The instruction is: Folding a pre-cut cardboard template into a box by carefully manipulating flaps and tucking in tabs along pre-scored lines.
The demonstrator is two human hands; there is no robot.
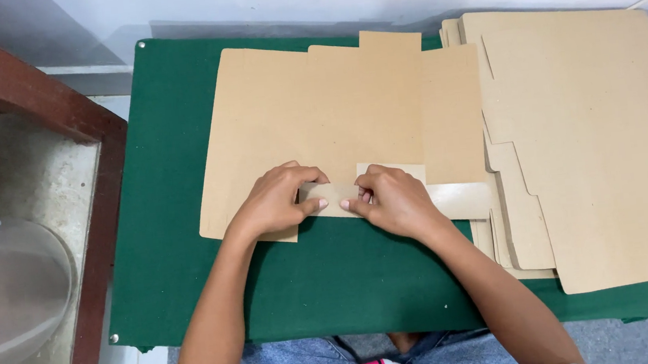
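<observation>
Both our hands pinch the folded flap [341, 198] at the near edge of the cardboard sheet [318, 119]: left hand [274, 202] and right hand [393, 199] closed on it. Uneven pressing could skew the crease, or nudge the stack [598, 148] right of the sheet.

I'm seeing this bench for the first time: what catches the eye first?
Two hands, left hand and right hand, pinch a folded flap at the near edge of a flat brown cardboard sheet on the green table. A stack of similar cardboard sheets fills the right side.
</observation>
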